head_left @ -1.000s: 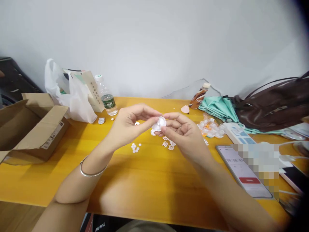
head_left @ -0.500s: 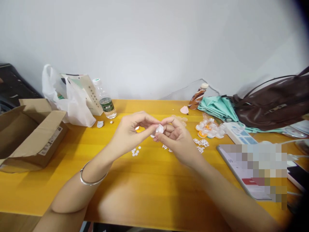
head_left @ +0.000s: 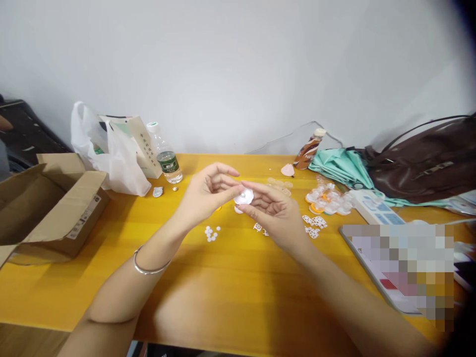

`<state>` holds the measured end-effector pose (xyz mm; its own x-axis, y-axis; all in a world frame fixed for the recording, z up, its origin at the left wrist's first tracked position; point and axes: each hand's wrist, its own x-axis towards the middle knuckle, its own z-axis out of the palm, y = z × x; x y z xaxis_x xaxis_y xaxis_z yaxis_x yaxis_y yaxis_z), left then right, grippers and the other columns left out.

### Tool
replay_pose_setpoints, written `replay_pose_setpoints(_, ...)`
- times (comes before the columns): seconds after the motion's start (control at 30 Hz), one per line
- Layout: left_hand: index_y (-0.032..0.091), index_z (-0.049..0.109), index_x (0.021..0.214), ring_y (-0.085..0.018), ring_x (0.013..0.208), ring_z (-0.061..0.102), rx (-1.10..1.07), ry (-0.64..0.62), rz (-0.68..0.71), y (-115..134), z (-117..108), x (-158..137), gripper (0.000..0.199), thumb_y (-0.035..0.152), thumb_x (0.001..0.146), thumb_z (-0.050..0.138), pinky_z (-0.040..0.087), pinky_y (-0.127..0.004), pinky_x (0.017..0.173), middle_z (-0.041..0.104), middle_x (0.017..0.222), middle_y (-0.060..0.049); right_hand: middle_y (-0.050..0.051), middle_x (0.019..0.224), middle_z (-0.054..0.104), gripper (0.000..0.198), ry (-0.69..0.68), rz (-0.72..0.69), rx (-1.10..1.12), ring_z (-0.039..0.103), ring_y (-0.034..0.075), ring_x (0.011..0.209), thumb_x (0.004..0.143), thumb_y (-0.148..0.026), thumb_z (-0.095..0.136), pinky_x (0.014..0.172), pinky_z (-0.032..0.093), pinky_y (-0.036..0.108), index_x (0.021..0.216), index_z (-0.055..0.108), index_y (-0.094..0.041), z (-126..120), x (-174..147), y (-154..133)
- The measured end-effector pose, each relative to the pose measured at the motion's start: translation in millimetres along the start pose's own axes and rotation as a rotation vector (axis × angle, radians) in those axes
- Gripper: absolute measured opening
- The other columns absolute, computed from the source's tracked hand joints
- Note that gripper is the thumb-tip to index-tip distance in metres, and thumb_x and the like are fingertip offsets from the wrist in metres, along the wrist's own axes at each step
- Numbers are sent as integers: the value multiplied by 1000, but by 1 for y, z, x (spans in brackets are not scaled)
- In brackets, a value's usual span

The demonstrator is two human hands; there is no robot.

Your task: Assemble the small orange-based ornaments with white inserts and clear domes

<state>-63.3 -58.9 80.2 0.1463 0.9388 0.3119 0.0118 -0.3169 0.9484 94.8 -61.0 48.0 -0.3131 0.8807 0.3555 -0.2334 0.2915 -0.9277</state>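
- disc, white, was held above the tabletop.
- right hand: thumb and index finger closed in a pinch on the disc.
- left hand: fingers parted from thumb; thumb tip was at the disc's edge, contact could not be told.
- small white rounds and white openwork pieces lay nearby.
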Motion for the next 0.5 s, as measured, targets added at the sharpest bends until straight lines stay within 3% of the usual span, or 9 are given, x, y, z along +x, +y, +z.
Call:
replay_pose_setpoints(0.2,14,58,89,-12,75,64,36,-37,-35,-12,-9,12,22,35,81,57,51,-25,72,68,81,-4,2,101,70,38,48,24,-25,65,15,91,70,-20,70,85,54,32,106,62,-25,-6,6,3)
replay_pose_setpoints(0.27,14,60,89,-15,83,64,206,-61,-47,-23,-21,20,24,35,83,52,50,-29,78,68,88,-6,2,100,70,38,63,32,-45,66,15,89,69,-21,70,84,54,32,107,62,-25,-8,8,5)
replay_pose_setpoints(0.4,14,63,91,-20,85,62,761,-158,-104,-59,-46,32,20,27,80,53,48,-35,79,68,94,-8,2,89,71,40,97,61,-94,66,14,80,68,-23,71,77,56,30,107,63,-24,-14,11,9)
replay_pose_setpoints(0.5,15,62,99,-22,91,61,910,-281,-90,-87,-48,35,25,27,80,52,46,-36,82,66,103,-9,2,89,70,40,111,70,-102,65,14,79,68,-23,71,74,56,29,107,63,-24,-18,13,10)
